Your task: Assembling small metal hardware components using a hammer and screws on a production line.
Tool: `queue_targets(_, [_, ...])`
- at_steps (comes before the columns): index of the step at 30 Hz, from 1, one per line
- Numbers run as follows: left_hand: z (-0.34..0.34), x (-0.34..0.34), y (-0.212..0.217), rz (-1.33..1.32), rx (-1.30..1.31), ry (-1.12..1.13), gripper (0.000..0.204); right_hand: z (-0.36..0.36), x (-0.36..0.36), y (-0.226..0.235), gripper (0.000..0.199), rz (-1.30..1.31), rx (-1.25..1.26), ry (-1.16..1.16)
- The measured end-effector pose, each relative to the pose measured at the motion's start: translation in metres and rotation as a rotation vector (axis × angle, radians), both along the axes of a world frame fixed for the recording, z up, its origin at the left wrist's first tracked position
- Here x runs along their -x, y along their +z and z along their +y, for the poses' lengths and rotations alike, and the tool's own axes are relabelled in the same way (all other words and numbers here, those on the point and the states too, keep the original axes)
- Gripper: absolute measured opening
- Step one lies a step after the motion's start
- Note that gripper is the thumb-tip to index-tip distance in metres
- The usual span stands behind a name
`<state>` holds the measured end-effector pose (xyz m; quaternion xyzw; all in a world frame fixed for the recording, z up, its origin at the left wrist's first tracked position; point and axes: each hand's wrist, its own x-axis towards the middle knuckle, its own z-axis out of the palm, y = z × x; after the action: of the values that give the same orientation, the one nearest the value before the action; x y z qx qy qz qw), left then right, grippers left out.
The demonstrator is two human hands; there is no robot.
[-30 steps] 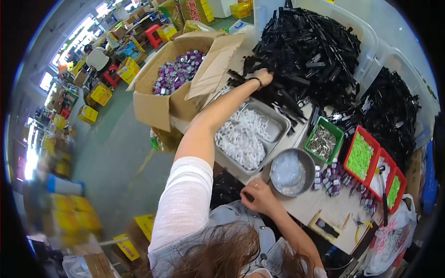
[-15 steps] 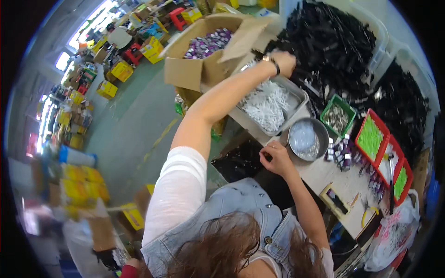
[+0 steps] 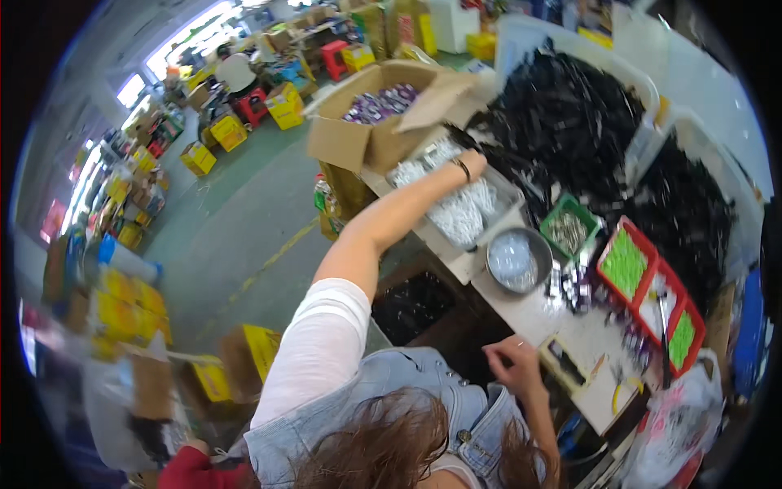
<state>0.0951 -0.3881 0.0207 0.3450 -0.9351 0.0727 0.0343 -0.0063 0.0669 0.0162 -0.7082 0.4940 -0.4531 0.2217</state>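
My left hand point(image 3: 471, 165) is above the upper right edge of a metal tray point(image 3: 511, 194) full of small white parts point(image 3: 463, 213). It is seen from the back, and its fingers are hidden beneath it. A dark band circles the wrist. Close to my body, off the table's edge, my right hand point(image 3: 518, 363) is held with its fingers curled in toward the thumb. Whatever those fingers may hold is too small to make out. Between the hands stands a round metal pan point(image 3: 544, 244) with a translucent bluish piece point(image 3: 510, 254) in it.
Bins point(image 3: 656, 91) heaped with black strips point(image 3: 562, 114) line the table's far side. Also there are a green basket point(image 3: 555, 213) of metal bits, a red divided tray point(image 3: 643, 306) of green parts, yellow-handled pliers point(image 3: 621, 395) and an open carton point(image 3: 338, 145) of purple-and-silver pieces.
My left hand has drawn back from the black strips to the white parts' tray. My right hand has moved away from the pan, toward my body. The whole view has shifted slightly.
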Motion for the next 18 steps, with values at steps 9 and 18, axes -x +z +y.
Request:
queue_targets(9, [0.011, -0.008, 0.026, 0.112, -0.128, 0.106, 0.024, 0.082, 0.049, 0.023, 0.007, 0.033, -0.13, -0.243])
queue_targets(18, [0.026, -0.027, 0.026, 0.106, -0.101, 0.271, 0.022, 0.118, 0.127, 0.022, 0.009, 0.061, -0.165, -0.748])
